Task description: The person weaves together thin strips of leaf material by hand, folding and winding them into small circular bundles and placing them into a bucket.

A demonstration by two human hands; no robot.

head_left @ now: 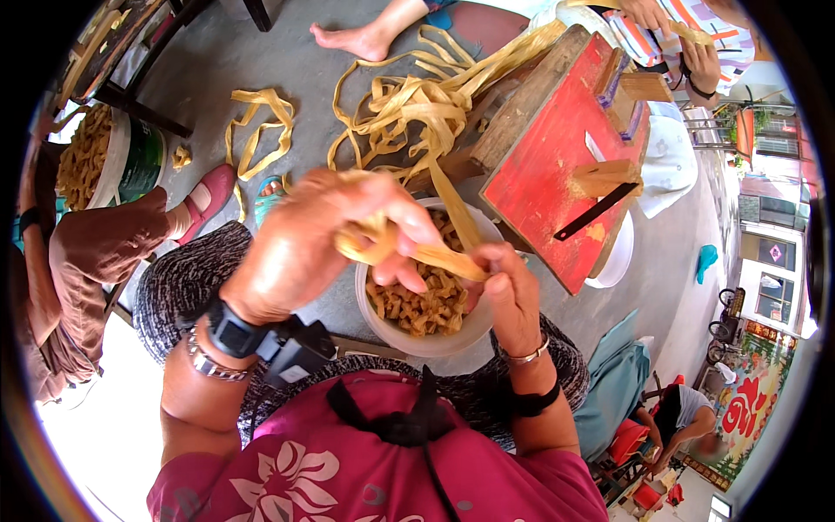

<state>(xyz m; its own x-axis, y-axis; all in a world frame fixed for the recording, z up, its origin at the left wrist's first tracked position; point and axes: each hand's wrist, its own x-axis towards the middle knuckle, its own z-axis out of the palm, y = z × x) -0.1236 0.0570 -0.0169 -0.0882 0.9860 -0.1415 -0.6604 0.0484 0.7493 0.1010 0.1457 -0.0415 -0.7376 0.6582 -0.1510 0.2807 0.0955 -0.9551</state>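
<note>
Above a white bucket point(424, 348), a flat yellow-tan strip point(445, 260) runs between my hands. My left hand point(304, 239) is partly smeared by motion, its fingers curled around a loop of the strip. On the other side, my right hand point(511, 296) pinches the strip between thumb and fingers. From there a length of it rises toward a tangled heap of similar strips point(404, 109) on the floor. Many short, knotted tan pieces point(426, 315) lie in the bucket below my hands. My left palm hides part of the bucket.
A slanted red board point(544, 187) with wooden blocks and a dark saw-like blade point(596, 211) stands at the right. Another person's hands point(696, 65) hold a strip at top right. A second bucket point(130, 161) of knotted pieces and a seated person's leg point(109, 252) are left.
</note>
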